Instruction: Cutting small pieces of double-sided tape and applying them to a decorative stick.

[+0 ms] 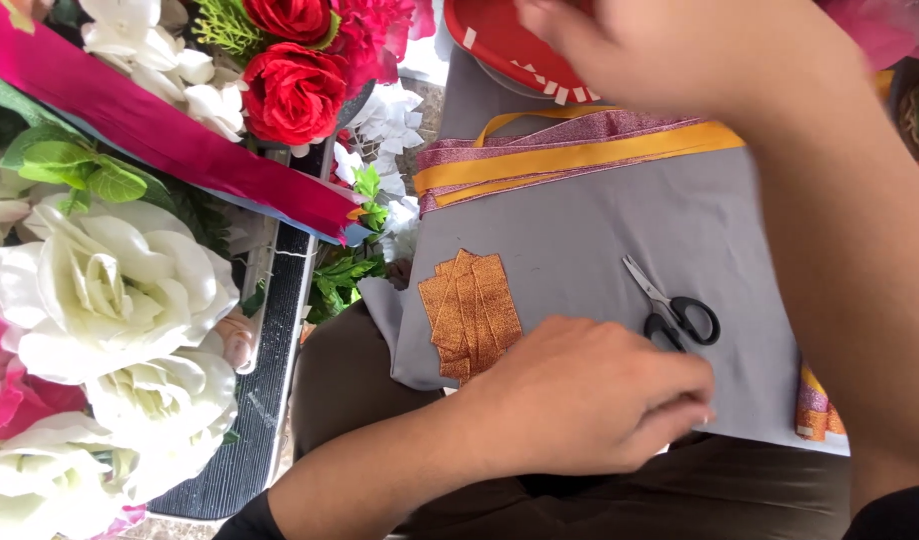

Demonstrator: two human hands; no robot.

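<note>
Right forearm and right hand [620, 40] fill the right side of the frame from the lower edge to the top centre, nearest the lens; the hand reaches toward a red plate [490, 40] at the top, and whether its fingers are closed on anything I cannot tell, since they are blurred and cut off. Next in size, white fabric roses [110, 290] crowd the left of the frame, with red roses [295, 90] above them and a magenta ribbon [150, 135] slanting across. A grey cloth [600, 230] covers the lap in the centre. The left hand [590, 395], at lower centre, rests on the cloth's near edge with fingers curled together, pinching at something too small to make out. Yellow and pink glitter ribbons [570, 155] lie across the cloth's top. A fan of cut orange glitter strips [470, 315] lies just left of the left hand (thin, light and floppy, likely best lifted by one end between fingertips). Black-handled scissors [675, 305] lie just above the knuckles.
</note>
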